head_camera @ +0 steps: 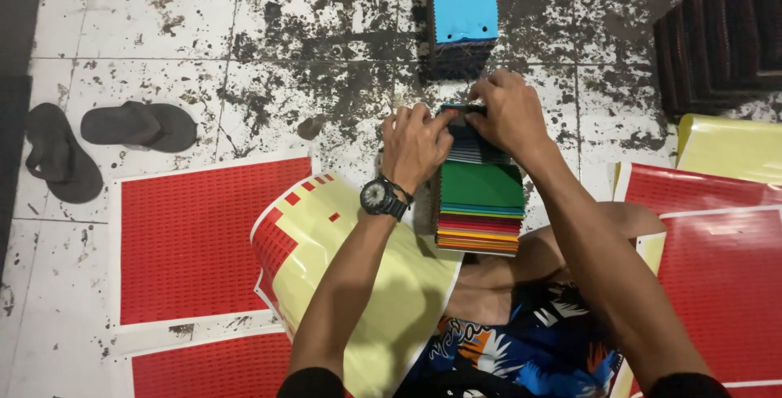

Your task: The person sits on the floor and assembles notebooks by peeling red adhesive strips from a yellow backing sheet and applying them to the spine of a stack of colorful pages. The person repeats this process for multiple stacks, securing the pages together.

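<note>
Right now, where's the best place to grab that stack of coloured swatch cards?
Probably grip the colour swatch stack across its two long sides, from above. Both hands, left hand and right hand, already occupy the far bound end, while the near end fans loose.

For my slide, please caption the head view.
Both hands press a stack of coloured swatches beside red sticker sheets.

One head-worn camera looks steeply down from close above onto the person's lap and the tiled floor (163,31) ahead.

A makeshift floor workshop is suggested: a stained tiled floor (244,64) is seen, with red sticker sheets (191,235) and sandals (138,125) spread on it.
</note>
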